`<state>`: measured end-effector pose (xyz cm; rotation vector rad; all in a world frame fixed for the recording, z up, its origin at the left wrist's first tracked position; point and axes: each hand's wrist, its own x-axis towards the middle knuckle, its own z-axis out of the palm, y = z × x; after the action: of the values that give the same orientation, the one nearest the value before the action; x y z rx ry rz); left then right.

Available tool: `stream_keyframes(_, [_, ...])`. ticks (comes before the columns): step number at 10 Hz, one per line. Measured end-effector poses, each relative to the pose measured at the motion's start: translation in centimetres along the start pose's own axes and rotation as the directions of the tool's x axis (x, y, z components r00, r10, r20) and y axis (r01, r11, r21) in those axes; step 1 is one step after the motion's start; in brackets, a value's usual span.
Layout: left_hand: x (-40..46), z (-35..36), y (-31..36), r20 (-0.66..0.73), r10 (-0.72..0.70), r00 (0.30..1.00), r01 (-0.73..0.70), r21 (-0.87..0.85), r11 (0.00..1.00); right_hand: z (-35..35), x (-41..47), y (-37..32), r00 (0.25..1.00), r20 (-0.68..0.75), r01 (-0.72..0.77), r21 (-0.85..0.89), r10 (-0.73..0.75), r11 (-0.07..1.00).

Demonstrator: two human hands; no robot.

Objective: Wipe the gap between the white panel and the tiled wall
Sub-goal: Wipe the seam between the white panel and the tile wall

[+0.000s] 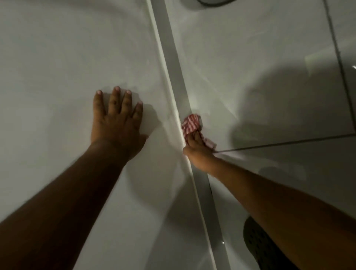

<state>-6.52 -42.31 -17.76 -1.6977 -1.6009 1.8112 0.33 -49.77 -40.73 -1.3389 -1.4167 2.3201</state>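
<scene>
The white panel (67, 77) fills the left half of the view. Its raised edge borders a narrow grey gap (176, 63) that runs diagonally from top centre to bottom right. Right of the gap stands the tiled wall (250, 57) with dark grout lines. My left hand (117, 119) lies flat on the panel, fingers spread, holding nothing. My right hand (196, 150) is at the gap, fingers shut on a red-and-white striped cloth (189, 124) that is pressed against the gap and the tile beside it.
A dark perforated object (260, 242) sits low at the right under my right forearm. A dark curved item (212, 2) shows at the top edge. Shadows fall across the tiles on the right.
</scene>
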Motion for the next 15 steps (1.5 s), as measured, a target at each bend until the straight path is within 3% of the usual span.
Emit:
stream_keyframes(1, [-0.3,0.4,0.3,-0.015,0.011,1.0,-0.011,-0.029,1.0,0.7,-0.3,0.4,1.0,0.03,0.004,-0.055,-0.002,0.998])
stream_keyframes(2, [-0.3,0.9,0.8,-0.038,0.021,0.999,-0.022,-0.024,0.999,-1.7,4.5,-2.6,0.989,-0.061,0.122,-0.157,-0.132,0.98])
stream_keyframes(3, [0.3,1.4,1.7,-0.054,0.023,0.998,-0.024,-0.002,1.0,-4.3,8.8,-6.0,0.981,-0.051,0.181,-0.128,-0.189,0.975])
stream_keyframes(4, [0.7,1.9,2.2,-0.056,0.034,0.998,-0.033,0.021,0.999,-1.8,6.3,-4.7,0.983,-0.074,0.162,-0.096,-0.17,0.982])
stream_keyframes(5, [0.6,2.1,2.1,-0.064,0.033,0.997,-0.033,0.009,0.999,2.5,-1.2,1.5,0.987,-0.135,0.078,-0.043,-0.083,0.996])
stream_keyframes(6, [0.5,1.9,2.0,-0.06,0.017,0.998,-0.018,-0.008,1.0,4.9,-5.9,4.5,0.998,-0.051,-0.033,0.063,0.036,0.998])
stream_keyframes(7, [0.6,2.0,2.0,-0.058,0.017,0.998,-0.018,-0.015,1.0,4.6,-4.7,2.9,0.992,-0.08,-0.087,0.08,0.094,0.993])
stream_keyframes(8, [0.8,2.0,2.3,-0.069,0.015,0.998,-0.016,-0.009,1.0,1.3,0.4,-0.7,0.987,-0.156,0.037,0.003,-0.036,0.999])
stream_keyframes(9, [1.3,2.4,3.2,-0.07,0.011,0.997,-0.011,0.0,1.0,-5.0,6.5,-5.2,0.989,-0.107,0.113,0.118,-0.101,0.987])
stream_keyframes(10, [1.5,2.4,3.6,-0.059,0.004,0.998,-0.005,-0.006,1.0,-5.7,6.6,-5.8,0.994,-0.057,0.105,0.27,-0.093,0.957])
stream_keyframes(11, [1.0,2.1,3.2,-0.05,0.011,0.999,-0.013,-0.025,1.0,-4.1,3.1,-2.7,1.0,-0.022,0.012,0.277,-0.006,0.961])
stream_keyframes(13, [0.1,1.5,3.3,-0.022,0.013,1.0,-0.013,-0.038,0.999,-0.1,0.9,0.3,0.988,-0.02,-0.157,-0.147,0.156,0.977])
stream_keyframes(14, [0.3,1.6,3.5,-0.026,0.012,1.0,-0.014,-0.052,0.999,-2.4,1.7,-1.7,0.999,-0.04,-0.003,-0.113,-0.001,0.994])
stream_keyframes(15, [0.4,2.1,4.0,-0.05,0.014,0.999,-0.018,-0.079,0.997,-7.0,5.2,-5.8,0.996,0.026,0.08,0.191,-0.086,0.978])
